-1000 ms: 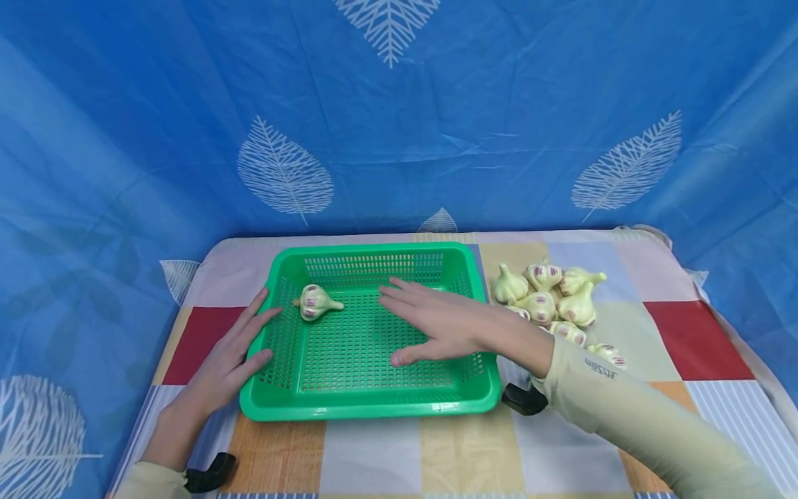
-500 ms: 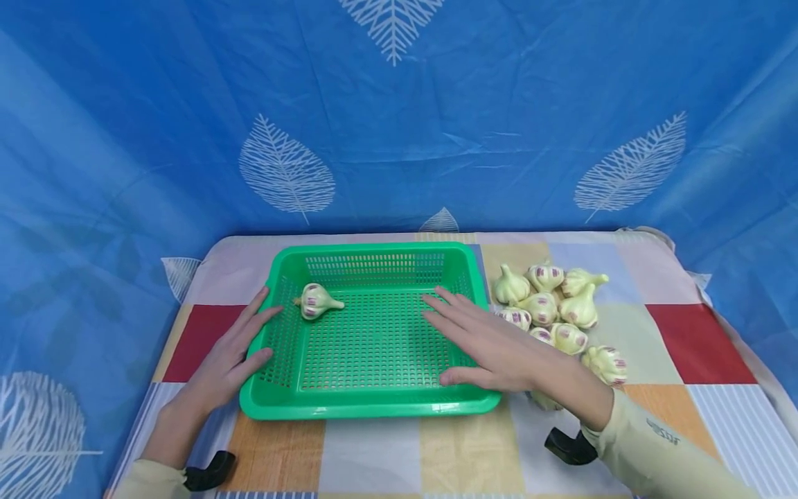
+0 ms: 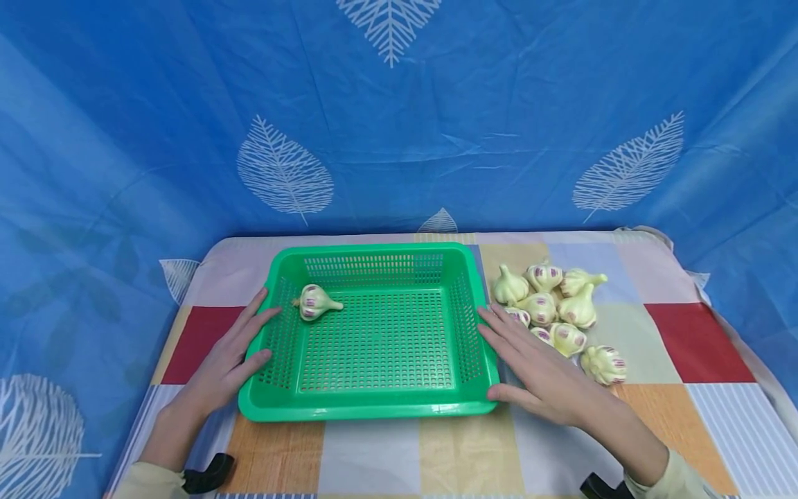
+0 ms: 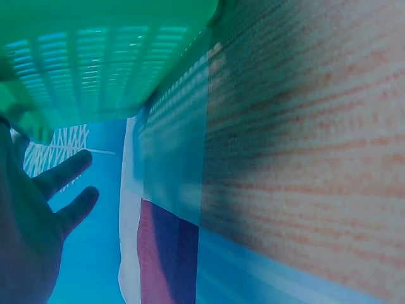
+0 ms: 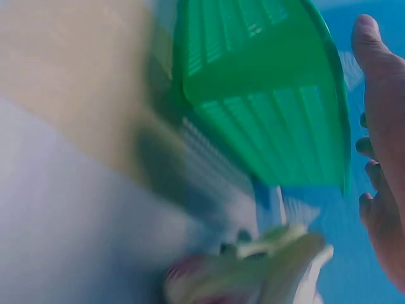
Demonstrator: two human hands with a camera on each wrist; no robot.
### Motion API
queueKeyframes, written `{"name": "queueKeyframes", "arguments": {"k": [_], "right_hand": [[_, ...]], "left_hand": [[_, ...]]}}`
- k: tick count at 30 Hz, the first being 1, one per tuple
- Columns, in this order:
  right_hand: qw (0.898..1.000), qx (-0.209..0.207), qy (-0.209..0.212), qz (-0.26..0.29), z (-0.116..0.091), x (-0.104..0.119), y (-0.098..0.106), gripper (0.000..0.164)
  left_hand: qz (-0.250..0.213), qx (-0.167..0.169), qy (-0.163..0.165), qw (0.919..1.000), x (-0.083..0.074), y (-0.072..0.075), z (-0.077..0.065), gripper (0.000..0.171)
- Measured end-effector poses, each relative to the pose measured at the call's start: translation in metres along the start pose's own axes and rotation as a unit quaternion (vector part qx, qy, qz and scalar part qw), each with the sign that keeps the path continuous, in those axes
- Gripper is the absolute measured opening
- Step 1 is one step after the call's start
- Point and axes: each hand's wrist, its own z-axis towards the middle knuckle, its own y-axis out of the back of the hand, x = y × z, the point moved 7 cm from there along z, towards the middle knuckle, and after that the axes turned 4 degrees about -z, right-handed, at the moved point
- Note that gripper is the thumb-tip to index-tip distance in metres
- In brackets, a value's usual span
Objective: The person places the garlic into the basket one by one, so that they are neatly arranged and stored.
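A green plastic basket with slotted walls stands on the patchwork tablecloth. One garlic bulb lies inside it near the left wall, its stem pointing right. My left hand rests on the basket's left rim with fingers straight and spread. My right hand is at the right rim, fingers extended, fingertips right at the edge and nothing held. Beneath and beyond it lies a pile of garlic bulbs, partly hidden by the hand. In the right wrist view the basket's wall stands beside the right hand.
Several garlic bulbs sit right of the basket, with one bulb a little apart at the front. A blue curtain with white leaf prints hangs behind the table and along both sides. The checked tablecloth covers the table.
My right hand has moved right, from over the basket's middle out to its right rim, uncovering the basket floor. The left hand, basket and garlic inside stay where they were.
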Motion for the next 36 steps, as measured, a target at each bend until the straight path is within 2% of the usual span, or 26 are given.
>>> {"name": "queueKeyframes", "arguments": {"k": [7, 11, 18, 26, 31, 34, 36], "right_hand": [[0.994, -0.032, -0.099, 0.016, -0.041, -0.017, -0.005, 0.088], [0.989, -0.054, -0.133, 0.046, -0.062, -0.022, -0.008, 0.089], [0.975, -0.117, -0.177, 0.061, -0.097, -0.033, -0.003, 0.091], [0.953, -0.15, -0.242, 0.1, -0.134, -0.048, -0.004, 0.096], [0.94, -0.184, -0.269, 0.098, -0.153, -0.059, -0.005, 0.098], [0.93, -0.214, -0.283, 0.099, -0.167, -0.066, -0.006, 0.096], [0.919, -0.234, -0.298, 0.105, -0.178, -0.072, -0.008, 0.092]], "left_hand": [[0.015, -0.001, -0.005, 0.9999, 0.0, 0.002, 0.0, 0.075], [0.011, 0.0, -0.009, 0.9999, 0.0, 0.002, 0.001, 0.074], [0.013, -0.003, -0.006, 0.9999, 0.0, 0.002, 0.001, 0.073], [0.007, -0.005, -0.007, 0.9999, 0.0, 0.002, 0.0, 0.075], [0.008, -0.006, -0.006, 0.9999, 0.0, 0.001, 0.0, 0.075], [0.009, -0.007, -0.008, 0.9999, 0.0, 0.001, 0.0, 0.075], [0.007, -0.007, -0.009, 0.9999, -0.001, 0.0, 0.001, 0.075]]}}
